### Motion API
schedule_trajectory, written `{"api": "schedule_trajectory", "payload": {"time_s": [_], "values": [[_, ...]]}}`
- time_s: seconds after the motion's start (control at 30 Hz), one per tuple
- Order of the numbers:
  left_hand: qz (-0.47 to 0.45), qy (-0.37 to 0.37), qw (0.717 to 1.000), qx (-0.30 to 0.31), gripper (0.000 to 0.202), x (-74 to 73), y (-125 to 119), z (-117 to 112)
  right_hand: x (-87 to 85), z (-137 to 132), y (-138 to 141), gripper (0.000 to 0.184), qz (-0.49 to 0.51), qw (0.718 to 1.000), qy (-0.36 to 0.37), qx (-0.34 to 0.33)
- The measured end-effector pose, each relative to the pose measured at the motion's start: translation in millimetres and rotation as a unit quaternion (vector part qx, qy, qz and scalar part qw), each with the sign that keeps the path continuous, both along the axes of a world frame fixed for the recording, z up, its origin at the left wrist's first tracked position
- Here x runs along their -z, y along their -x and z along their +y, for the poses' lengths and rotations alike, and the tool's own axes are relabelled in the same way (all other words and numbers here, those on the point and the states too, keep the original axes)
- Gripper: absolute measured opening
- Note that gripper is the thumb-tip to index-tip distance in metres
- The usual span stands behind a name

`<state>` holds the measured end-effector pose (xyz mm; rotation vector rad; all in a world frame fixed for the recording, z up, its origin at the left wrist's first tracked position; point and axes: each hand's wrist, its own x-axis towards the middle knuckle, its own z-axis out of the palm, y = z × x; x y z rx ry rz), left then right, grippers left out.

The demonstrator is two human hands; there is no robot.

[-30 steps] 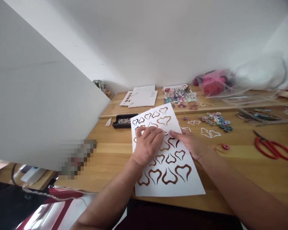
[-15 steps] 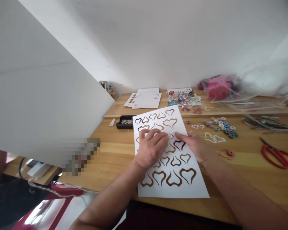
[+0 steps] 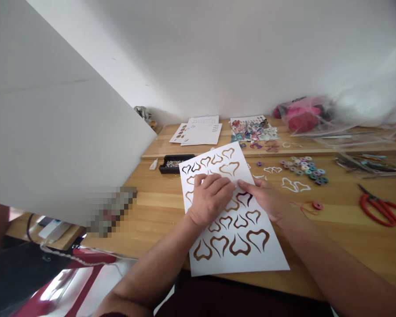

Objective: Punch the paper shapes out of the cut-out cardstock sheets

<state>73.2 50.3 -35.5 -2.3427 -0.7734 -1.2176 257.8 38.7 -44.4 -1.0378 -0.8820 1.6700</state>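
Note:
A white sheet (image 3: 251,259) with several heart-shaped cut-outs lies on the wooden table (image 3: 152,207) in front of me. My left hand (image 3: 211,198) rests on the middle of the sheet with its fingers bent and pressed down on the paper. My right hand (image 3: 267,198) lies just to its right, fingers stretched out, fingertips touching the sheet near a dark cut-out. The two hands' fingertips almost meet. Whether anything small sits under the left fingers is hidden.
White heart outlines (image 3: 295,186) and colourful small rings (image 3: 306,169) lie to the right, with red scissors (image 3: 381,209) at the far right. A black tray (image 3: 175,163), a small tube (image 3: 153,164), paper sheets (image 3: 201,130), a sheet of coloured pieces (image 3: 252,130) and plastic bags (image 3: 303,115) stand behind. A large white board (image 3: 53,141) rises at left.
The view has shifted slightly. My left hand has slid a little to the right on the sheet, towards my right hand's fingertips. The sheet stays in place.

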Motion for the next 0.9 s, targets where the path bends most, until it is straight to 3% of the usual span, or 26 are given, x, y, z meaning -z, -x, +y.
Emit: {"api": "schedule_trajectory", "payload": {"time_s": [0.4,0.53,0.6,0.7,0.8,0.9], "values": [[0.025,0.003,0.998,0.057,0.014,1.9,7.0,0.3,-9.6,-2.4,1.0,0.031,0.036,0.999,0.038,0.003],[0.062,-0.009,0.992,0.113,0.014,3.2,1.9,-6.4,-13.1,-1.5,-0.7,0.025,0.033,0.998,0.041,0.028],[0.024,-0.003,0.992,0.121,0.013,0.5,-0.9,-8.5,-14.7,-0.7,-2.4,0.025,0.03,0.998,0.039,0.035],[-0.114,0.059,0.987,0.095,0.009,-8.1,-1.6,-6.3,-16.4,0.6,-8.1,0.026,0.016,0.999,0.035,0.033],[-0.292,0.198,0.934,0.056,0.002,-15.1,3.6,4.8,-20.5,-0.5,-23.8,0.025,-0.013,0.997,0.038,0.065],[-0.439,0.368,0.818,0.059,0.015,-15.3,11.6,23.5,-28.1,-4.7,-56.4,0.025,-0.04,0.987,0.026,0.153]]}}
